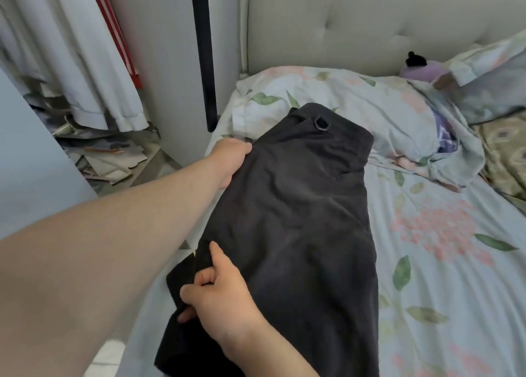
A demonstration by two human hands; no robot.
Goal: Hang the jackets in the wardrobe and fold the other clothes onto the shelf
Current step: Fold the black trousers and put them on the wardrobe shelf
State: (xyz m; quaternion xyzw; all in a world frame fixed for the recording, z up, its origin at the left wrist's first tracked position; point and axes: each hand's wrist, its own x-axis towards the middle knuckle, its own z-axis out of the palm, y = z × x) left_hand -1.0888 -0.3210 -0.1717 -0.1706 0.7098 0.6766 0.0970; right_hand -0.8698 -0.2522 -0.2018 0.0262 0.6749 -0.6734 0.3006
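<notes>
A dark grey garment (299,220), with a waistband and a metal ring at its far end, lies lengthwise on the bed (444,277). My left hand (232,160) grips the garment's left edge near the waistband, with its fingers tucked under the cloth. My right hand (216,294) pinches the left edge lower down, close to me, thumb on top and fingers curled around the fold. The open wardrobe (85,63) stands at the left, with pale garments hanging in it.
A floral sheet covers the bed, and pillows (355,112) are bunched at the padded headboard (355,26). A purple soft toy (421,69) lies by the headboard. Flattened cardboard and papers (108,157) clutter the wardrobe floor. A white wardrobe door (176,63) stands between wardrobe and bed.
</notes>
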